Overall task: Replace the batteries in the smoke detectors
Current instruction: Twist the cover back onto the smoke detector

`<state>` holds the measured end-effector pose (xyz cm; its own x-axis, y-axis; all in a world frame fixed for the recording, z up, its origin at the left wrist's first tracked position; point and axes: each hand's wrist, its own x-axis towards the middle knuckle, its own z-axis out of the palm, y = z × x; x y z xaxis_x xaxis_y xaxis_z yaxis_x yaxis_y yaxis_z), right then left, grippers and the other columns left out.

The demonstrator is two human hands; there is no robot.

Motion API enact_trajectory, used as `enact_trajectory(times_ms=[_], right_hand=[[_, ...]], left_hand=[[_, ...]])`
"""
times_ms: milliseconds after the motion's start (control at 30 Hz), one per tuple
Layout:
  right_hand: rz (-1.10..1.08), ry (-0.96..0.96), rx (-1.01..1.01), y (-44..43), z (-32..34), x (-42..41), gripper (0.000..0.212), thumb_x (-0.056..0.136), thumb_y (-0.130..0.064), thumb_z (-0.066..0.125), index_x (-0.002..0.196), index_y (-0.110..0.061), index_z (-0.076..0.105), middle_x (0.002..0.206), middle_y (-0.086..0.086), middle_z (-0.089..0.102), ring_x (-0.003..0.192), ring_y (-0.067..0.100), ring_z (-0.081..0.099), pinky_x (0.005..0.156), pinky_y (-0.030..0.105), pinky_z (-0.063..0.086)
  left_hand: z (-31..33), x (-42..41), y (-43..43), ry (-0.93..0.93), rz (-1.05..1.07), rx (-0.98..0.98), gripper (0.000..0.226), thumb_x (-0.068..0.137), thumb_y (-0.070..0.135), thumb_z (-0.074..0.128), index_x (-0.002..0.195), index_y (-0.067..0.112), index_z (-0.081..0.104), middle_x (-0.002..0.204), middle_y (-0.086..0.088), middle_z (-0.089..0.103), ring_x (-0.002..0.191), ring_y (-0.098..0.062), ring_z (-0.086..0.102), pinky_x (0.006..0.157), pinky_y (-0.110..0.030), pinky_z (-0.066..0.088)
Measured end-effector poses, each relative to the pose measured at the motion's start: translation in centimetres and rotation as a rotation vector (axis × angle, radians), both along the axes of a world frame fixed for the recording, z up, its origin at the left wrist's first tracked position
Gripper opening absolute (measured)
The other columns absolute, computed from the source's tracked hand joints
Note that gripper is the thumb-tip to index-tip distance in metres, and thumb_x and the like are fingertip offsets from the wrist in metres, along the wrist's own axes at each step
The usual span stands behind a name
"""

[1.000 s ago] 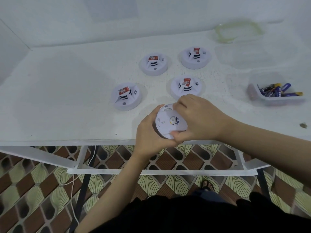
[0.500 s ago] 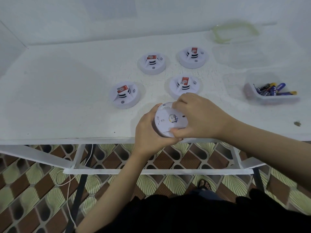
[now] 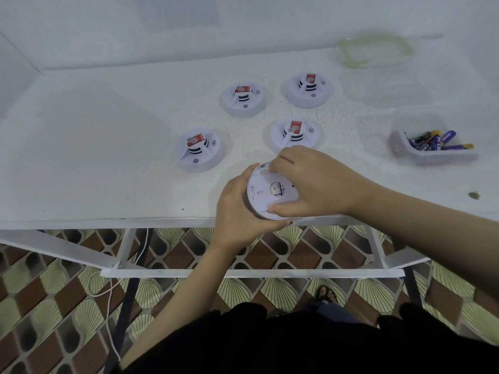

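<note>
A round white smoke detector (image 3: 266, 191) is held over the table's front edge with its back plate facing up. My left hand (image 3: 237, 211) cups its left and lower rim. My right hand (image 3: 316, 182) lies over its right side, with fingertips on the top rim and the thumb on the lower rim. Several other white smoke detectors stand upright on the table, each with a red label on top: one at the left (image 3: 199, 149), one just beyond my right hand (image 3: 294, 133), and two farther back (image 3: 243, 99), (image 3: 309, 89).
A clear plastic tub (image 3: 432, 149) with several loose batteries sits at the right. A clear lid with a greenish rim (image 3: 375, 51) lies at the back right. The white table (image 3: 94, 147) stands against a wall; a white cable (image 3: 108, 295) hangs below on the tiled floor.
My right hand's fingers have shifted around the detector's rim, and the back plate's markings have turned a little. The left hand keeps the same grip.
</note>
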<state>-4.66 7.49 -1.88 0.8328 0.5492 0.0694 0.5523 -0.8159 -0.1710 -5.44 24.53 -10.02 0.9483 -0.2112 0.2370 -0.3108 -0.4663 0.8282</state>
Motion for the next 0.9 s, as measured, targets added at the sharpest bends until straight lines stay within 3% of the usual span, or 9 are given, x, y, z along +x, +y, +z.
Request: enact_trajectory(times_ms=[67, 167, 367, 500, 733, 800, 900], right_hand=[[-0.018, 0.003, 0.024, 0.2, -0.2, 0.0, 0.058, 0.069, -0.055, 0.054, 0.088, -0.001, 0.061, 0.079, 0.010, 0.055, 0.070, 0.023, 0.050, 0.061, 0.035, 0.045], [-0.043, 0.014, 0.048, 0.5, -0.3, 0.0, 0.061, 0.067, -0.057, 0.049, 0.086, -0.001, 0.061, 0.078, 0.009, 0.054, 0.069, 0.021, 0.046, 0.061, 0.033, 0.042], [-0.084, -0.001, 0.070, 0.9, -0.6, 0.1, 0.065, 0.065, -0.062, 0.044, 0.087, -0.002, 0.061, 0.079, 0.007, 0.053, 0.072, 0.021, 0.045, 0.065, 0.037, 0.044], [-0.108, 0.018, 0.077, 0.7, -0.8, 0.1, 0.068, 0.065, -0.061, 0.047, 0.095, -0.002, 0.062, 0.087, 0.008, 0.055, 0.080, 0.022, 0.050, 0.073, 0.039, 0.046], [-0.145, 0.074, 0.143, 0.5, 0.1, 0.2, 0.059, 0.070, -0.058, 0.063, 0.109, -0.013, 0.058, 0.103, 0.000, 0.051, 0.093, 0.017, 0.048, 0.077, 0.032, 0.043], [-0.168, 0.061, 0.149, 0.7, -0.1, -0.1, 0.071, 0.062, -0.069, 0.060, 0.108, -0.016, 0.054, 0.110, 0.000, 0.045, 0.097, 0.018, 0.045, 0.079, 0.032, 0.041], [-0.217, 0.138, 0.130, 1.3, -0.7, -0.6, 0.073, 0.059, -0.068, 0.068, 0.109, -0.022, 0.040, 0.116, 0.002, 0.040, 0.100, 0.019, 0.041, 0.080, 0.034, 0.042]], left_hand=[[0.2, -0.1, -0.2, -0.014, 0.020, -0.009, 0.093, 0.045, 0.048, 0.085, 0.130, 0.032, 0.051, 0.110, 0.029, 0.055, 0.107, 0.010, 0.051, 0.087, -0.004, 0.041], [0.2, -0.2, -0.5, -0.022, 0.067, -0.018, 0.089, 0.046, 0.041, 0.089, 0.127, 0.026, 0.057, 0.107, 0.015, 0.064, 0.104, -0.005, 0.059, 0.086, -0.024, 0.052], [0.2, -0.1, -0.5, 0.016, 0.103, -0.008, 0.090, 0.047, 0.046, 0.086, 0.129, 0.023, 0.057, 0.109, 0.006, 0.067, 0.106, -0.014, 0.061, 0.085, -0.040, 0.054], [0.4, -0.2, -0.6, 0.008, 0.105, -0.004, 0.091, 0.048, 0.053, 0.081, 0.130, 0.024, 0.056, 0.113, 0.009, 0.066, 0.109, -0.012, 0.060, 0.087, -0.039, 0.054], [0.0, -0.1, -0.5, 0.015, 0.101, 0.006, 0.101, 0.046, 0.063, 0.077, 0.135, 0.021, 0.054, 0.116, 0.007, 0.064, 0.110, -0.008, 0.057, 0.091, -0.020, 0.049], [-0.1, 0.0, -0.6, -0.001, 0.082, -0.007, 0.095, 0.048, 0.060, 0.076, 0.132, 0.020, 0.055, 0.110, 0.012, 0.063, 0.106, -0.011, 0.058, 0.088, -0.024, 0.051], [0.0, -0.3, -0.6, -0.039, 0.061, -0.005, 0.098, 0.052, 0.061, 0.070, 0.136, 0.016, 0.050, 0.110, 0.022, 0.054, 0.105, -0.004, 0.050, 0.087, -0.014, 0.041]])
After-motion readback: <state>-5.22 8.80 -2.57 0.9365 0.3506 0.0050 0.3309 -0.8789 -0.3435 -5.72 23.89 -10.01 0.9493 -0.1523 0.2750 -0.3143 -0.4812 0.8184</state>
